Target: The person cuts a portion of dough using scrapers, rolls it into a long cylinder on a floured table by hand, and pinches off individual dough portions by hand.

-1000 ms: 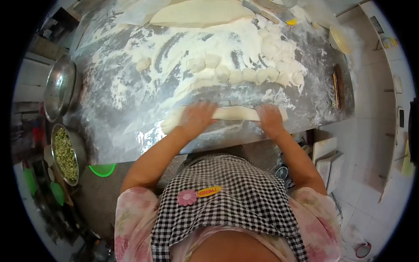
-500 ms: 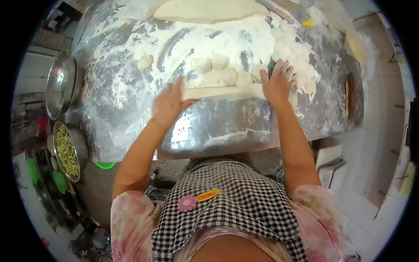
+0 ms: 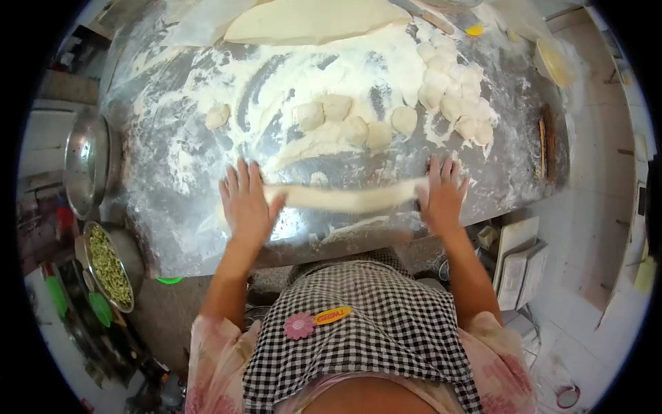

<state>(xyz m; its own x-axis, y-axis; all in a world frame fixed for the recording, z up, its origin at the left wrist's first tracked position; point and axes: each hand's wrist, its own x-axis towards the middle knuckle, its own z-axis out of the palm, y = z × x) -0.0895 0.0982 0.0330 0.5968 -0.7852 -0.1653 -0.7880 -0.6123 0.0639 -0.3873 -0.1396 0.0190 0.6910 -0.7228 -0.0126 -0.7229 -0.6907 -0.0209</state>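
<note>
A long roll of pale dough (image 3: pixel 345 200) lies crosswise near the front of the floured metal table, slightly bowed and blurred by motion. Flat over its left end is my left hand (image 3: pixel 247 207), fingers stretched forward. My right hand (image 3: pixel 443 196) rests on the other end with its fingers spread. Just beyond the roll sit several small dough pieces (image 3: pixel 336 108). One separate piece (image 3: pixel 403 120) is to their right, and another (image 3: pixel 218 116) lies off to the left. The ends of the roll are partly hidden under my palms.
A big dough sheet (image 3: pixel 310 24) spreads at the back, with a wooden handle (image 3: pixel 436 22) and a yellow piece (image 3: pixel 474 30) beside it. Floured dough pieces (image 3: pixel 452 100) are heaped at right. At left stand a metal basin (image 3: pixel 86 165) and a bowl of chopped green filling (image 3: pixel 109 269).
Both hands have come closer to my body, bringing the dough roll away from the small pieces. The fingers of my left hand now point forward. The view has shifted slightly.
</note>
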